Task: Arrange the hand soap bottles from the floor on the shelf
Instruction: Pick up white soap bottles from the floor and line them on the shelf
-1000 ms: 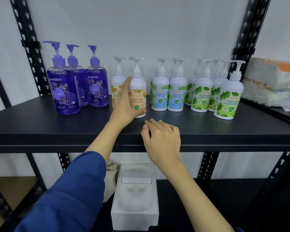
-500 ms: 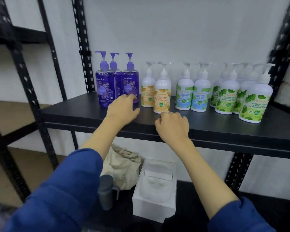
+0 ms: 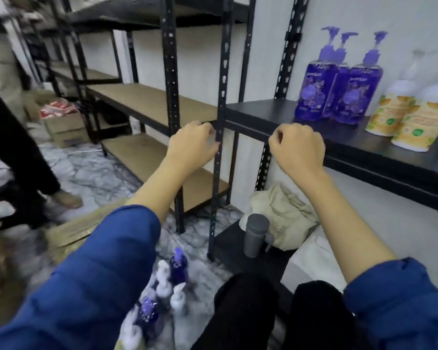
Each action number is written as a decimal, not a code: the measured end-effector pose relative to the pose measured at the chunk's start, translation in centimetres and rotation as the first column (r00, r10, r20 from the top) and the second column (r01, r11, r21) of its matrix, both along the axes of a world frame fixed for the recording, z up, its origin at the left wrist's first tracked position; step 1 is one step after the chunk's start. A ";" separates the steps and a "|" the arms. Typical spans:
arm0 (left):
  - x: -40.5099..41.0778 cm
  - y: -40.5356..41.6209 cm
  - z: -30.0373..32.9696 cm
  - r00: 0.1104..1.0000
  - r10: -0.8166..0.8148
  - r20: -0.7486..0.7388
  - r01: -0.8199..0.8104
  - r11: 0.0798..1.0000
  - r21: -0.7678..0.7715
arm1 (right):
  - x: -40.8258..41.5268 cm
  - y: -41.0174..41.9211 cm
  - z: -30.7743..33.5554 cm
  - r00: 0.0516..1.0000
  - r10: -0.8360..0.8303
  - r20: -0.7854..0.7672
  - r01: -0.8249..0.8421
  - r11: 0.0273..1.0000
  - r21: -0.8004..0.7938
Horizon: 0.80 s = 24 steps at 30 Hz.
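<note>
Three purple pump bottles [image 3: 339, 92] stand on the black shelf [image 3: 261, 111] at the right, with orange-labelled white bottles [image 3: 412, 122] beside them. On the marble floor below my arm, several purple soap bottles [image 3: 178, 266] and white soap bottles [image 3: 163, 279] stand in a cluster. My left hand [image 3: 191, 145] hovers in front of the shelf post, fingers loosely curled, holding nothing. My right hand [image 3: 297, 147] hangs at the shelf's front edge, fingers also loosely curled and empty.
A grey cup [image 3: 256, 234], a beige cloth [image 3: 283, 215] and a white box [image 3: 311, 258] lie on the low shelf. Empty wooden shelves [image 3: 149, 102] stretch to the left. Another person's leg [image 3: 23, 157] and cardboard boxes [image 3: 66, 127] are at the far left.
The view has swung left and down toward the floor. My left hand left the orange-labelled bottle and both hands pulled back off the shelf.
</note>
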State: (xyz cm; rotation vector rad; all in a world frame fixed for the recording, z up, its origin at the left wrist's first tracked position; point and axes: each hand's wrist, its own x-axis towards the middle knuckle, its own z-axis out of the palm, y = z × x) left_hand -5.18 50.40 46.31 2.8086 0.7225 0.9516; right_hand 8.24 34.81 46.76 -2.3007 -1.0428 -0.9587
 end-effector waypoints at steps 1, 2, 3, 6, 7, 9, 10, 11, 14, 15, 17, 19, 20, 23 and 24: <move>-1.5 1.1 -0.7 0.999 0.037 -0.008 -0.037 0.999 -0.004 | -0.8 1.5 -0.5 0.999 0.041 -0.005 -0.041 0.999 0.001; -2.8 2.2 -1.6 0.997 0.073 -0.021 -0.073 0.997 -0.009 | -1.7 2.8 -1.2 0.997 0.081 -0.015 -0.081 0.997 0.005; -4.1 3.3 -2.6 0.994 0.106 -0.033 -0.107 0.994 -0.018 | -2.4 4.2 -2.1 0.992 0.122 -0.028 -0.121 0.993 0.012; -7.3 6.2 -6.6 0.980 0.185 -0.069 -0.192 0.975 -0.108 | -4.4 7.9 -5.6 0.968 0.230 -0.096 -0.231 0.973 -0.002; -8.1 7.0 -8.2 0.976 0.202 -0.087 -0.213 0.964 -0.156 | -4.9 9.2 -7.1 0.955 0.267 -0.126 -0.271 0.962 -0.022; -9.2 7.9 -11.8 0.967 0.222 -0.126 -0.247 0.936 -0.249 | -5.5 11.5 -10.0 0.922 0.334 -0.194 -0.351 0.935 -0.055; -9.5 8.1 -13.8 0.960 0.236 -0.153 -0.271 0.920 -0.284 | -5.6 12.5 -11.6 0.907 0.359 -0.221 -0.382 0.921 -0.073; -9.6 8.2 -15.9 0.950 0.249 -0.189 -0.299 0.900 -0.317 | -5.5 13.4 -13.2 0.894 0.374 -0.246 -0.408 0.908 -0.100; -9.2 7.5 -22.7 0.916 0.263 -0.302 -0.376 0.823 -0.426 | -4.7 15.9 -18.4 0.860 0.385 -0.336 -0.468 0.856 -0.218; -9.1 7.0 -25.1 0.909 0.266 -0.320 -0.395 0.792 -0.465 | -4.4 16.5 -20.2 0.845 0.386 -0.370 -0.493 0.831 -0.259; -9.1 5.7 -29.6 0.897 0.284 -0.340 -0.434 0.714 -0.549 | -3.7 17.5 -24.1 0.801 0.373 -0.468 -0.552 0.762 -0.338; -9.5 4.0 -33.5 0.878 0.352 -0.325 -0.478 0.613 -0.629 | -3.0 18.0 -28.2 0.756 0.298 -0.583 -0.601 0.671 -0.435; -9.8 3.0 -35.2 0.865 0.417 -0.281 -0.487 0.557 -0.672 | -2.7 18.1 -30.4 0.724 0.234 -0.649 -0.624 0.622 -0.473; -11.0 0.4 -38.9 0.721 0.678 -0.142 -0.469 0.326 -0.821 | -2.3 17.9 -36.6 0.616 0.066 -0.785 -0.698 0.507 -0.505; -11.4 -0.3 -39.9 0.657 0.742 -0.135 -0.458 0.249 -0.853 | -2.3 17.7 -38.4 0.590 0.018 -0.808 -0.718 0.469 -0.514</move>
